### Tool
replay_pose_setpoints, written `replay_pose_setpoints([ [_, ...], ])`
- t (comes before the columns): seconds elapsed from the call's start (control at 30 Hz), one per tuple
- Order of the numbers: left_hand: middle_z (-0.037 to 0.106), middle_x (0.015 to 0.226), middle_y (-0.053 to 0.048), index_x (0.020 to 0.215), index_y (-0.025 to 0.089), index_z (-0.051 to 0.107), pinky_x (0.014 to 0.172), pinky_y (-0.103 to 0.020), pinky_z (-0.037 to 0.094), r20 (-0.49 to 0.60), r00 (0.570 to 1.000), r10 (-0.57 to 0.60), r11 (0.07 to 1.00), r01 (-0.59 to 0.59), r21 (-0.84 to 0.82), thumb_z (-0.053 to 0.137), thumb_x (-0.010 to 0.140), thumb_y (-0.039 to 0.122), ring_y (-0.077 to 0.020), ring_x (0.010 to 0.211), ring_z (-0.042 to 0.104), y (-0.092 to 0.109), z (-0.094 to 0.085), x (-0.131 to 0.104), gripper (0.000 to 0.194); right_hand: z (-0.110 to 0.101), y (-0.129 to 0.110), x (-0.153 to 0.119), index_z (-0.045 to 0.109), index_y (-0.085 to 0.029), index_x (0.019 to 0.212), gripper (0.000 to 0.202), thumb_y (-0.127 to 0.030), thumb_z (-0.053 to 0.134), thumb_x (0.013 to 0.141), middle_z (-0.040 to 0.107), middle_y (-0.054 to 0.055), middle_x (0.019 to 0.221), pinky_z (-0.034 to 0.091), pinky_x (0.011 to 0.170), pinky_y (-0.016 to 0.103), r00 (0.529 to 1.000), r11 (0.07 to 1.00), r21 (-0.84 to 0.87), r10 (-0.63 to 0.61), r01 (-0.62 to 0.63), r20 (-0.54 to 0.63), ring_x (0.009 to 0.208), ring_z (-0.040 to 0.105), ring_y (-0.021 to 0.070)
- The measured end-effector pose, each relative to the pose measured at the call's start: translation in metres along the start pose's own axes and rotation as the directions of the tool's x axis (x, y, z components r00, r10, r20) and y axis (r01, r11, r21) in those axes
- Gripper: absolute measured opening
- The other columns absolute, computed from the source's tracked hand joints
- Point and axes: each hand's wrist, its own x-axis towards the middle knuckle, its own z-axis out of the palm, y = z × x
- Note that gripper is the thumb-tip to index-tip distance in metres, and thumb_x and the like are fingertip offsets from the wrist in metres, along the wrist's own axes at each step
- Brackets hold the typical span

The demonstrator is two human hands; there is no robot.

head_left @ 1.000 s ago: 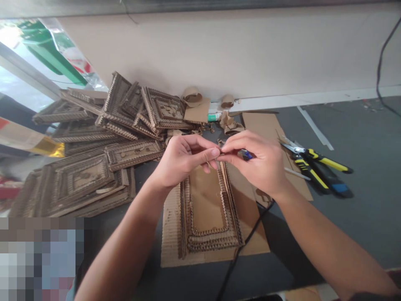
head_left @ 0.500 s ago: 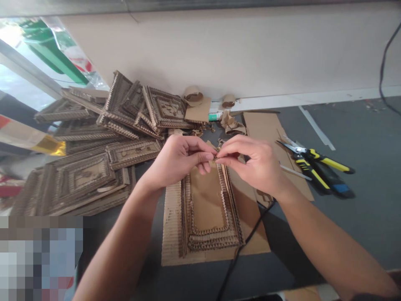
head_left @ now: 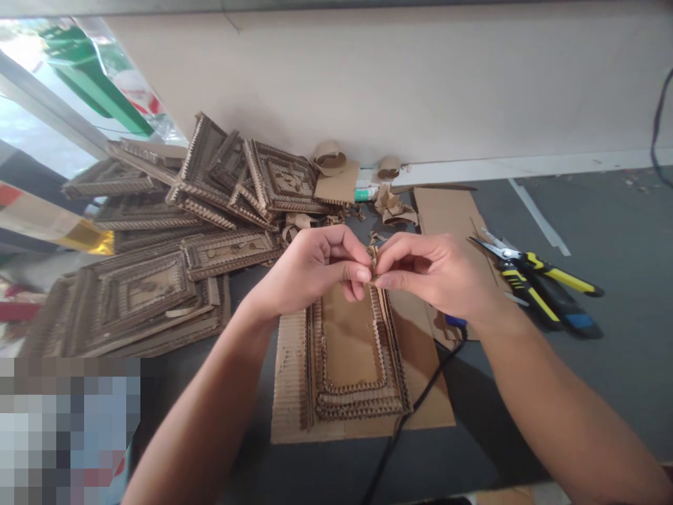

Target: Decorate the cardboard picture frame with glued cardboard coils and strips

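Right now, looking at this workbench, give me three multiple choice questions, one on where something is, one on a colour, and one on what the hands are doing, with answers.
1. Where does the pile of finished cardboard frames lie?
A. Left of the hands
B. Right of the snips
C. Under the black cable

2. What colour are the handles of the snips?
A. Red and white
B. Yellow and black
C. All green

3. What are the left hand and right hand doing?
A. Lying flat on the table
B. Gripping the snips
C. Pinching a small cardboard piece together

Answers: 1 A, the pile fills the table's left side by the wall. 2 B, yellow and black grips show right of the hands. 3 C, both sets of fingertips meet on the piece above the frame in progress.
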Motion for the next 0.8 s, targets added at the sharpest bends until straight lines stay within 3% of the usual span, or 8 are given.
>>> replay_pose_setpoints([
  [0.17, 0.073, 0.062, -0.002, 0.075, 0.013, 0.064, 0.051, -0.018, 0.059, 0.071, 0.997, 0.01, 0.994, -0.002, -0.11, 0.092, 0.067, 0.022, -0.0133, 0.054, 0.07, -0.002, 0.003, 0.0, 0.03, -0.002, -0.001, -0.002, 0.073, -0.021, 0.086, 0.01, -0.025, 0.081, 0.081, 0.069, 0.001, 0.085, 0.051, 0.068, 0.03, 0.989, 0.972, 0.235, -0.054, 0.021, 0.136, 0.077, 0.065, 0.0149],
  [0.3, 0.072, 0.062, -0.002, 0.076, 0.013, 0.065, 0.05, -0.018, 0.058, 0.068, 0.996, 0.061, 0.993, -0.054, -0.104, 0.09, 0.071, 0.026, -0.0123, 0.051, 0.069, -0.004, 0.004, 0.0, 0.028, -0.001, 0.0, -0.003, 0.071, -0.023, 0.088, 0.009, -0.023, 0.078, 0.084, 0.069, 0.0, 0.088, 0.051, 0.066, 0.03, 0.981, 0.951, 0.296, -0.139, 0.093, 0.137, 0.076, 0.065, 0.0138],
  [0.47, 0.071, 0.061, -0.002, 0.077, 0.014, 0.062, 0.049, -0.02, 0.059, 0.021, 0.996, 0.082, 0.997, -0.081, -0.01, 0.085, 0.077, 0.032, -0.0136, 0.052, 0.069, -0.003, 0.007, 0.0, 0.029, -0.001, -0.002, -0.003, 0.068, -0.023, 0.088, 0.01, -0.022, 0.078, 0.084, 0.069, -0.002, 0.084, 0.05, 0.061, 0.026, 0.99, 0.955, 0.275, -0.129, 0.11, 0.05, 0.07, 0.061, 0.01],
  [0.7, 0.071, 0.065, -0.003, 0.082, 0.012, 0.069, 0.053, -0.021, 0.06, -0.21, 0.95, 0.23, 0.948, -0.17, 0.268, 0.079, 0.084, 0.036, -0.0136, 0.056, 0.07, -0.001, 0.017, 0.002, 0.026, 0.002, 0.007, 0.003, 0.07, -0.023, 0.087, 0.015, -0.03, 0.081, 0.082, 0.071, -0.001, 0.083, 0.055, 0.07, 0.028, 0.977, 0.982, 0.122, -0.12, 0.143, -0.177, 0.077, 0.065, 0.013],
  [0.8, 0.073, 0.07, -0.004, 0.086, 0.013, 0.072, 0.054, -0.022, 0.06, -0.203, 0.943, 0.262, 0.924, -0.184, 0.336, 0.078, 0.084, 0.035, -0.014, 0.059, 0.07, 0.001, 0.015, 0.0, 0.024, 0.003, 0.008, 0.005, 0.072, -0.023, 0.084, 0.018, -0.034, 0.084, 0.078, 0.075, 0.001, 0.091, 0.058, 0.078, 0.031, 0.972, 0.981, 0.153, -0.088, 0.123, -0.216, 0.085, 0.069, 0.016],
])
